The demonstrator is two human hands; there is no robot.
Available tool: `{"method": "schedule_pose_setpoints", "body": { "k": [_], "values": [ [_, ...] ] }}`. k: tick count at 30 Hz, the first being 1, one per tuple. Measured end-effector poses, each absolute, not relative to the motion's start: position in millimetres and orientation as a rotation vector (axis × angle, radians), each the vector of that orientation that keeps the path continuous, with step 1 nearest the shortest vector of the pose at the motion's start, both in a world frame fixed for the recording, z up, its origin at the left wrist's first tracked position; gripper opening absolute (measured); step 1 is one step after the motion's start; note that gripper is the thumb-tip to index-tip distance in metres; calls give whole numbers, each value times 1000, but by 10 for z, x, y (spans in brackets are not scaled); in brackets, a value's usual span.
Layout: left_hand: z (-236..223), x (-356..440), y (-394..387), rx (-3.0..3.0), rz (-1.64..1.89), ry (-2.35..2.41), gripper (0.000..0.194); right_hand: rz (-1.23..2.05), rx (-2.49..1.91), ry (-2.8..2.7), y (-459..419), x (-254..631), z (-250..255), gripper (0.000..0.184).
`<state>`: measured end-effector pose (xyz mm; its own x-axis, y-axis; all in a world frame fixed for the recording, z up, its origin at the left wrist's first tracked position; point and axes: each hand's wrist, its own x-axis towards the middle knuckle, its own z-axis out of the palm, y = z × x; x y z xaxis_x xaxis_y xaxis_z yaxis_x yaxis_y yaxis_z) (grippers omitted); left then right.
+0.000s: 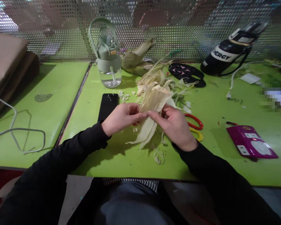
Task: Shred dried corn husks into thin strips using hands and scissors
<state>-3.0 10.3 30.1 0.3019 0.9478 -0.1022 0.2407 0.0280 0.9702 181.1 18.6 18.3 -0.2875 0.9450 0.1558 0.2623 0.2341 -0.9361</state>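
Observation:
Pale, dry corn husks (pixel 153 100) are pinched in front of me between both hands, their strips fanning upward and hanging below my fingers. My left hand (pixel 124 118) grips them from the left, thumb laid along the front. From the right, my right hand (pixel 178 123) pinches the same piece, its thumb tip close to the left one. Scissors (pixel 196 127) with red and yellow handles lie beside my right hand, their blades hidden. Behind the held piece lies a heap of husk (pixel 152 76). A black phone (pixel 109 104) rests near my left wrist.
A clear and green water bottle (pixel 109 67) stands at the back, with more corn husk (pixel 138 57) beside it. A black bottle (pixel 227 53) leans against the mesh screen (pixel 70 31). A purple power socket (pixel 251 142) sits at right, a white cable (pixel 28 129) at left.

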Motion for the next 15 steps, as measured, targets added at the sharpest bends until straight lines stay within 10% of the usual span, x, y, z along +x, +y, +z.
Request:
{"method": "schedule_pose_setpoints", "body": {
  "k": [15],
  "values": [
    [205, -7, 104, 1678, 900, 1319, 14, 956, -1230, -1868, 195, 1812, 189, 20]
  ]
}}
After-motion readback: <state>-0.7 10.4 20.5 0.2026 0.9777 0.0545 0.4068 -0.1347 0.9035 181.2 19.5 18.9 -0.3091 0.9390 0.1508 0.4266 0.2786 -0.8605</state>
